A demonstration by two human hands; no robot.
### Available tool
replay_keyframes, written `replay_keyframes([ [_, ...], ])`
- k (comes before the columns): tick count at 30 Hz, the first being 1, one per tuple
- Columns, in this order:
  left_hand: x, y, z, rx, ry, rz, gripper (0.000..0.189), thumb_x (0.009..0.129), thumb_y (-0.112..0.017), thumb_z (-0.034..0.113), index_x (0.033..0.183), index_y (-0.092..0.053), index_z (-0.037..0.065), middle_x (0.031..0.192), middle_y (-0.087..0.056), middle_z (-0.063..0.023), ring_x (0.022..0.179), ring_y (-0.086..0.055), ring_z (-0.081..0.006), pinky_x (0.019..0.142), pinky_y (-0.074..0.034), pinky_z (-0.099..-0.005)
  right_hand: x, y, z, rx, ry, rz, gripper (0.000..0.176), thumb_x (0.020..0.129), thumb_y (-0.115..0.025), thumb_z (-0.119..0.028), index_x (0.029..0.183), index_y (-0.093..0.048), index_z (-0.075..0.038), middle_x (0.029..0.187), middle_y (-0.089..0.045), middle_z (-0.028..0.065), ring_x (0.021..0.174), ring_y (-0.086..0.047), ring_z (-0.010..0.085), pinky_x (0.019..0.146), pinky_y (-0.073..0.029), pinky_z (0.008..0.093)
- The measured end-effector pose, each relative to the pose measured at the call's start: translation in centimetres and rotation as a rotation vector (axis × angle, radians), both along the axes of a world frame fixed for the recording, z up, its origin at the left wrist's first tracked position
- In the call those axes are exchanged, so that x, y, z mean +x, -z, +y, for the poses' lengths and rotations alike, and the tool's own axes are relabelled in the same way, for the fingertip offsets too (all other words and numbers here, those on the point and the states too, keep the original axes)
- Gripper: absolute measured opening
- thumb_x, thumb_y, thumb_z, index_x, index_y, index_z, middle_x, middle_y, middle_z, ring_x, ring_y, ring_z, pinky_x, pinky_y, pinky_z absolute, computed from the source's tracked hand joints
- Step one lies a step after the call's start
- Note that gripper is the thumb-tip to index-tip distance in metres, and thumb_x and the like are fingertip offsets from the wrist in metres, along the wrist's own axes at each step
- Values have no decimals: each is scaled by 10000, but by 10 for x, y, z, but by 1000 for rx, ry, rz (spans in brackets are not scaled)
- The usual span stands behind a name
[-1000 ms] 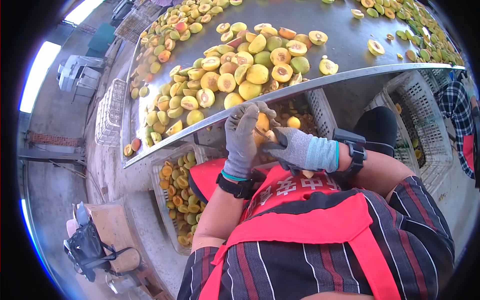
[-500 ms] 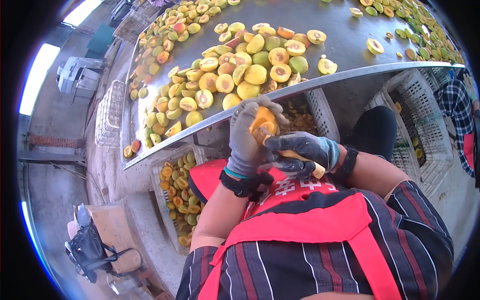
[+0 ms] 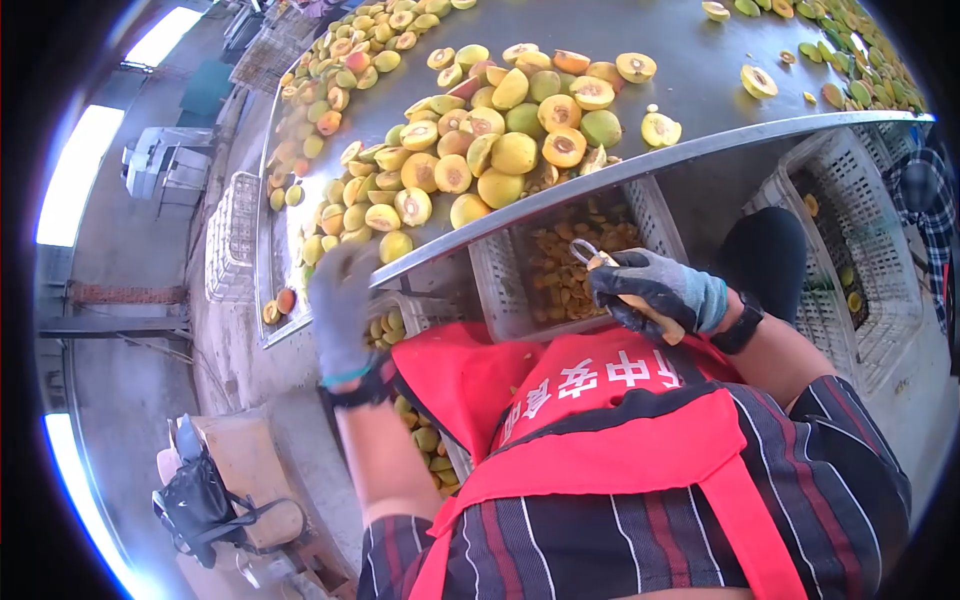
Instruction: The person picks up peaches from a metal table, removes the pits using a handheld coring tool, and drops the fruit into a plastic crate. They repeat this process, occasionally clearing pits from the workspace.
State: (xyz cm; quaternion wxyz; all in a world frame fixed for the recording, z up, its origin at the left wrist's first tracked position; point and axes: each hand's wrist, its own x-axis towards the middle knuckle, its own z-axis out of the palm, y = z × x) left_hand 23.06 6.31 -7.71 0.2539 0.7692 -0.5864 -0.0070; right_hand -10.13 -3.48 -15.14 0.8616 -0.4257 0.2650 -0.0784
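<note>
My right hand, in a grey glove with dark fingers, is closed around a wooden-handled pitting tool. The tool's metal loop points up and left, with nothing in it. My left hand, also gloved, is smeared by motion beside the table's near-left edge; its fingers are too blurred to read. Below it, a crate of peach halves is partly hidden by my arm and the red apron. On the metal table lies a heap of cut yellow-green peaches, several showing brown pits or hollows.
Under the table edge, a white crate holds small orange-yellow scraps. Larger white crates stand at right, near a person in checked clothing. A black bag lies on a cardboard box at left. More peach halves cover the table's far right.
My left hand has moved left, away from the tool, and the orange peach half it held is no longer visible there. My right hand has shifted slightly right with the tool, whose loop now shows.
</note>
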Motion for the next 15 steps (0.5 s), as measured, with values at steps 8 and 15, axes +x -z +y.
replay_keyframes([
  [8,-48,46,-130,757,-77,-157,554,644,-705,451,985,-630,20,968,-644,-160,893,-616,-323,782,-485,-372,5,-8,1,-74,-108,58,265,883,-542,-320,964,-532,-68,610,-526,30,475,-507,112,394,-399,237],
  [15,-19,57,-80,51,38,1228,439,760,-640,307,1018,-548,-36,880,-630,-156,780,-625,-274,688,-519,-359,6,-27,-3,-96,-11,73,291,875,-550,-358,892,-532,-68,598,-505,7,464,-482,79,406,-376,211],
])
